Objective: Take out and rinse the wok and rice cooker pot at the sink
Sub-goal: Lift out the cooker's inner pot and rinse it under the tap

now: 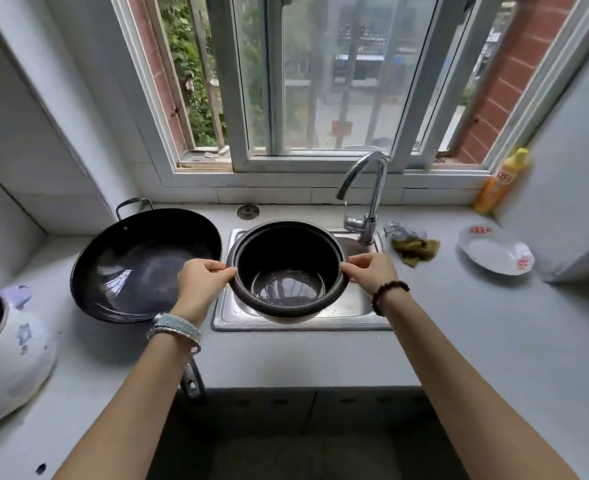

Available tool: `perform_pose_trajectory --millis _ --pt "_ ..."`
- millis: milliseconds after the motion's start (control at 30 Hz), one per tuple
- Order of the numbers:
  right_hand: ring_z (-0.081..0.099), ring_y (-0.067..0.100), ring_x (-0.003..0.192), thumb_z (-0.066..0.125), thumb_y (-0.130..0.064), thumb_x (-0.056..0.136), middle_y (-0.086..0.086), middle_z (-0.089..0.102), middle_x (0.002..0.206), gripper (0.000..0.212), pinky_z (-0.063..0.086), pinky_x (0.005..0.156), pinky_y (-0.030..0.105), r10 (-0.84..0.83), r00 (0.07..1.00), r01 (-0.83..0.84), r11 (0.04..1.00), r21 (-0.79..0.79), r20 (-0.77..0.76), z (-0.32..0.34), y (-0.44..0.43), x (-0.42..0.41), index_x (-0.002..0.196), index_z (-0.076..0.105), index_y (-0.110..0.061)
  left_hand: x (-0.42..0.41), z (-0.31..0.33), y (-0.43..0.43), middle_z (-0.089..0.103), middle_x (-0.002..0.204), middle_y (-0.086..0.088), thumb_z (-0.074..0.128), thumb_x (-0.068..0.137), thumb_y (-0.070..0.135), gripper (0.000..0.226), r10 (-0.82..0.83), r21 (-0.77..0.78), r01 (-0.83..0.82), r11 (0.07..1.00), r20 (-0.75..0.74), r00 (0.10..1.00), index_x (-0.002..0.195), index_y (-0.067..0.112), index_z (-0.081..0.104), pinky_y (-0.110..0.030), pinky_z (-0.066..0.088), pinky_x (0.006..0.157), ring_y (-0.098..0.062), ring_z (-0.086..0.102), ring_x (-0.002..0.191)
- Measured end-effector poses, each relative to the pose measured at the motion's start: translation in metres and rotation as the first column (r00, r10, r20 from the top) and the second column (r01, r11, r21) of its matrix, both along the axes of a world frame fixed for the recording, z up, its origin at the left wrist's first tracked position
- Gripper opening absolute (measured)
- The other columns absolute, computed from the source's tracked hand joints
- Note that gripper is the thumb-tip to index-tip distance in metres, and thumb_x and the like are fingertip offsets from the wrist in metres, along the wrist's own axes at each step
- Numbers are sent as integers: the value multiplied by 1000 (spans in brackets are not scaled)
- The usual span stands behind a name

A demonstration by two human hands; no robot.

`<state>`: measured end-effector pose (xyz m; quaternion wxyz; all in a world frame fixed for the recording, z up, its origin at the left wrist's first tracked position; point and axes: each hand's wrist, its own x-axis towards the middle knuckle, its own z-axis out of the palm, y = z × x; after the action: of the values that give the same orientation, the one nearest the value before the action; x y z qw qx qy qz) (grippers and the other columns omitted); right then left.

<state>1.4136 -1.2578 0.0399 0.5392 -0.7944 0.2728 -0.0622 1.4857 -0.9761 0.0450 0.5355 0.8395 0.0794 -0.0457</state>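
Observation:
I hold the dark rice cooker pot (288, 251) above the steel sink (224, 317), upright, with some water pooled in its bottom. My left hand (201, 278) grips its left rim and my right hand (372, 271) grips its right rim. The black wok (140, 268) rests on the counter just left of the sink, tilted a little, its long handle (192, 379) partly hidden under my left forearm. The chrome faucet (365, 199) stands behind the pot at the sink's back right, with no water running.
The white rice cooker body (9, 355) sits at the left counter edge. Right of the sink lie a crumpled rag (414, 245) and a white plate (494, 252). A yellow-orange bottle (502, 181) stands by the window sill.

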Motion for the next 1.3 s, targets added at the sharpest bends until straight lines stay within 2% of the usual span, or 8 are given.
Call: perform_pose_trajectory --millis 233,333,467,667,800,900,1067,1300 --pt "61 19 71 64 -6 86 3 63 69 7 57 77 29 -90 994 97 989 110 -66 -34 -31 11 86 70 -1 30 -38 -38 71 69 -2 82 71 23 13 -76 100 84 991 -84 994 67 18 71 -42 55 90 -28 71 90" --pt "57 18 64 52 1 92 9 58 67 22 53 61 19 -141 984 163 959 230 -109 -50 -41 27 99 63 19 51 -52 -49 67 68 -4 81 72 20 20 -103 122 117 986 -118 988 62 19 65 -42 55 90 -24 65 74" --pt "54 17 60 47 1 96 10 56 68 21 50 46 12 -173 973 216 919 331 -155 -69 -49 51 105 61 13 80 -76 -60 56 64 -5 79 72 18 22 -146 138 170 976 -167 975 61 19 59 -44 55 85 -16 50 65" --pt "56 18 55 48 2 94 14 54 68 21 52 48 15 -189 951 276 879 390 -246 -115 -55 90 103 62 14 122 -118 -69 54 60 -6 75 71 17 20 -157 195 215 957 -275 948 59 18 58 -33 50 71 -19 50 64" --pt "47 11 42 50 4 91 10 46 61 21 43 43 16 -148 927 288 869 403 -344 -150 -60 113 72 55 -4 140 -141 -79 55 62 -7 72 75 14 19 -160 270 250 930 -315 935 61 15 59 -31 45 66 -20 48 64" --pt "40 9 34 48 7 91 8 40 60 21 37 38 16 -149 904 327 845 424 -401 -171 -64 126 76 46 -9 149 -159 -86 51 58 -7 69 77 11 29 -171 289 288 913 -371 913 53 12 54 -27 34 60 -22 45 63" --pt "35 8 26 38 8 94 2 38 40 24 31 33 14 -133 867 363 828 427 -481 -205 -70 141 78 41 -10 155 -188 -97 53 60 -7 71 79 9 28 -98 312 249 917 -429 898 56 8 54 -27 39 65 -24 49 65" --pt "40 8 34 40 2 94 8 40 61 32 37 38 15 -80 843 316 874 369 -532 -226 -75 151 66 43 -12 158 -208 -103 53 62 -8 70 80 10 23 -65 366 258 894 -464 883 62 10 56 -26 37 58 -23 48 62"
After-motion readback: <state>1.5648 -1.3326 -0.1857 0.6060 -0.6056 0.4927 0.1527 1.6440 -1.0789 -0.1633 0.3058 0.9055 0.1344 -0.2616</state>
